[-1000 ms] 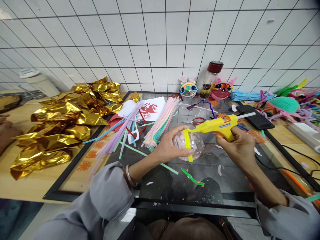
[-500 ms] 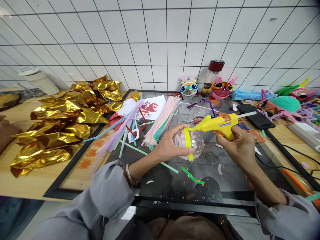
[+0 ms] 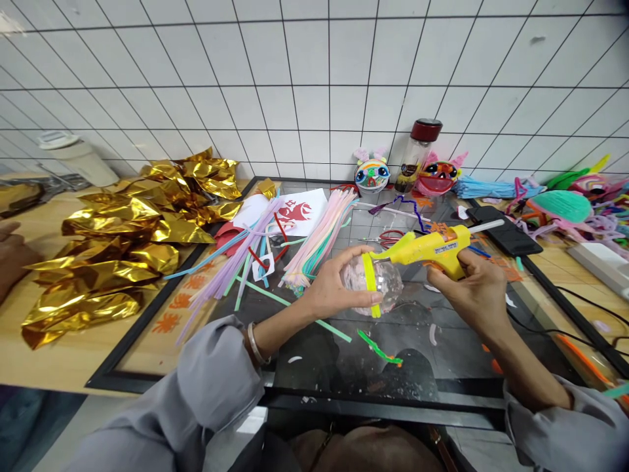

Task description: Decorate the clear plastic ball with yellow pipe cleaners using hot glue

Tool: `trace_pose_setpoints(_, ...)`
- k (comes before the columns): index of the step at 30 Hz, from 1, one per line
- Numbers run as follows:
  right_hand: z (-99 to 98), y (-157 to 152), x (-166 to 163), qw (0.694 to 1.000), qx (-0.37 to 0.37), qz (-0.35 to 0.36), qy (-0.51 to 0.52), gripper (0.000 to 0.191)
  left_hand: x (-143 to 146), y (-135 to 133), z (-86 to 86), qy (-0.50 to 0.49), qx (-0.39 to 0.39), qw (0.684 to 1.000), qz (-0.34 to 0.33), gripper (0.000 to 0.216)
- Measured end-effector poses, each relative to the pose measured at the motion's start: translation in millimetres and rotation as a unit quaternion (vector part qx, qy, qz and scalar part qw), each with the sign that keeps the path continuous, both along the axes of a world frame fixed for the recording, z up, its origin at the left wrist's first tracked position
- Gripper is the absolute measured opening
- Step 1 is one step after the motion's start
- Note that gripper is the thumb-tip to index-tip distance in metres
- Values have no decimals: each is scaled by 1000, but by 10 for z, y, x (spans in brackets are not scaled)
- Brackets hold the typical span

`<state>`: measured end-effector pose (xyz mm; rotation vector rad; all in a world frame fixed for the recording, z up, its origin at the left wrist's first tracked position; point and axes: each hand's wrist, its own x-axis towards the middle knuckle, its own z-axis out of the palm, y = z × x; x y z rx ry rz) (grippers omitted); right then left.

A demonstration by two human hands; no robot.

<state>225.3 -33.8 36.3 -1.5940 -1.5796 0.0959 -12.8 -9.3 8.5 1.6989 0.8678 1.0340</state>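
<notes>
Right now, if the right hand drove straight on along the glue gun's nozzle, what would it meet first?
Likely the yellow band around the clear ball, at the tip of the glue gun; touching or just short, I can't tell. The left hand looks next in line.

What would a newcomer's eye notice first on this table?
Probably the yellow glue gun in the right hand, its nozzle pointing at the yellow band around a clear ball held by the left hand. Then the crumpled gold foil, spread over the table at left.
</notes>
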Motion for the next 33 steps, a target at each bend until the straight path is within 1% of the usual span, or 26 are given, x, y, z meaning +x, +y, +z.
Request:
trace_pose_setpoints(6, -10, 1, 10, 999, 27, 10, -14, 35, 3, -9, -20, -9, -10, 1000, -6, 78)
trace_pose_setpoints(14, -33, 7, 3, 998, 44, 0, -43, 40, -9, 1, -16, 0, 8, 1000, -3, 79)
trace_pose_setpoints(20, -31, 19, -2, 998, 46, -5, -52, 39, 3, -12, -16, 12, 22, 1000, 4, 79)
trace_pose_setpoints(25, -20, 13, -14, 998, 46, -10, -48, 38, 14, -17, -2, 9, 11, 1000, 3, 79)
trace_pose_setpoints(33, -1, 4, -12, 999, 38, -7, -35, 39, 26, -24, 32, 10, 17, 1000, 8, 78)
